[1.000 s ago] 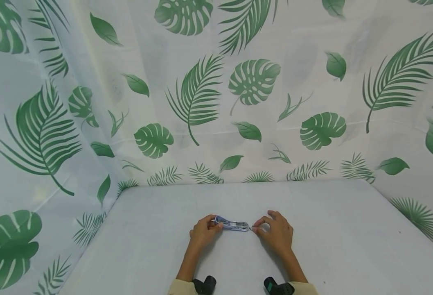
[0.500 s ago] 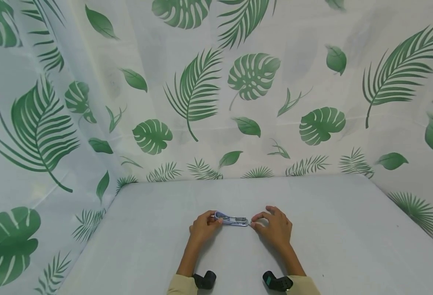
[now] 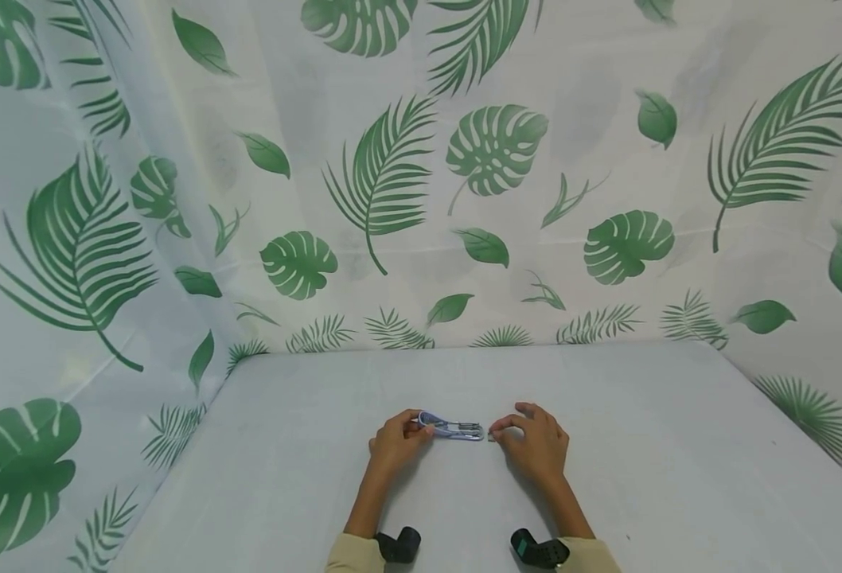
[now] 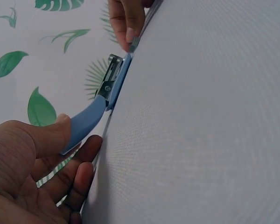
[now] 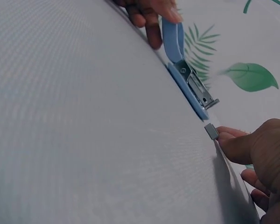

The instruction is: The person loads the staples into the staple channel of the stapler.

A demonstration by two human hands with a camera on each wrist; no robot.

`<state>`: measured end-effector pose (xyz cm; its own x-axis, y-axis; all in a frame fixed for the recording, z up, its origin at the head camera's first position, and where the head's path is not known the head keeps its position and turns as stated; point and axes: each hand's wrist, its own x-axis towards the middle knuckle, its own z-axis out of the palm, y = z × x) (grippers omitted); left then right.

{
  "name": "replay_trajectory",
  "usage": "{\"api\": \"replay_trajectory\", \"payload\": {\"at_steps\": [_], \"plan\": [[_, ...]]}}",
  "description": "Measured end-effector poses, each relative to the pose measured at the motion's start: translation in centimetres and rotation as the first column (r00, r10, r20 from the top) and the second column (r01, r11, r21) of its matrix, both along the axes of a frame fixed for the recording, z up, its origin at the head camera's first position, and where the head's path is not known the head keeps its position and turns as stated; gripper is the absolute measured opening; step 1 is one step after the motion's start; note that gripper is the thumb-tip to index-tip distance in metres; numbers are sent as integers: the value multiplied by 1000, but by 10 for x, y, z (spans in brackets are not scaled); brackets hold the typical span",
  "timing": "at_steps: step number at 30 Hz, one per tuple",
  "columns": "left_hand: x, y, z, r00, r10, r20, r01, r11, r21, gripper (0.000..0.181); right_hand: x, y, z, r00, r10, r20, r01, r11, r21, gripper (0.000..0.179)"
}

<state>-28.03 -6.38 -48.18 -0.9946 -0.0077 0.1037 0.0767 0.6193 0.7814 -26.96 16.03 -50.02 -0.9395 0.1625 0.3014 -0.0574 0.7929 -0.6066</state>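
A blue stapler [image 3: 457, 430] lies on the white table with its top swung up, showing the metal magazine [image 5: 199, 88]. My left hand [image 3: 395, 443] holds its raised blue handle [image 4: 87, 119] between thumb and fingers. Facing the stapler's front end, my right hand [image 3: 539, 447] pinches a short grey strip of staples [image 5: 211, 131] between thumb and index finger. A small gap separates the strip from the stapler's tip in the right wrist view. The other right fingers are raised in the head view.
The white tabletop [image 3: 306, 446] spreads around both hands. A white curtain with green leaves [image 3: 407, 175] stands along the table's back and sides. Dark wrist devices [image 3: 399, 545] sit at both cuffs.
The strip of staples shows more plainly in the right fingers, slightly apart from the stapler's tip. The left hand keeps its hold on the stapler. The head view has tilted slightly.
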Motion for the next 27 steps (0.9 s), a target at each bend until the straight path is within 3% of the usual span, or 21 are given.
{"api": "replay_trajectory", "payload": {"at_steps": [9, 14, 23, 27], "plan": [[0, 2, -1, 1000, 9, -1, -9, 1000, -3, 30, 3, 4, 3, 995, 67, 71, -67, 998, -10, 9], [0, 2, -1, 1000, 10, 4, -10, 1000, 6, 30, 1, 5, 0, 997, 58, 47, -57, 998, -28, 9], [0, 2, -2, 1000, 10, -7, -10, 1000, 4, 31, -1, 7, 0, 1000, 23, 15, -19, 974, -224, 14], [1, 1, -2, 1000, 5, -7, -5, 1000, 7, 31, -2, 7, 0, 1000, 24, 15, -19, 966, -258, 13]]}}
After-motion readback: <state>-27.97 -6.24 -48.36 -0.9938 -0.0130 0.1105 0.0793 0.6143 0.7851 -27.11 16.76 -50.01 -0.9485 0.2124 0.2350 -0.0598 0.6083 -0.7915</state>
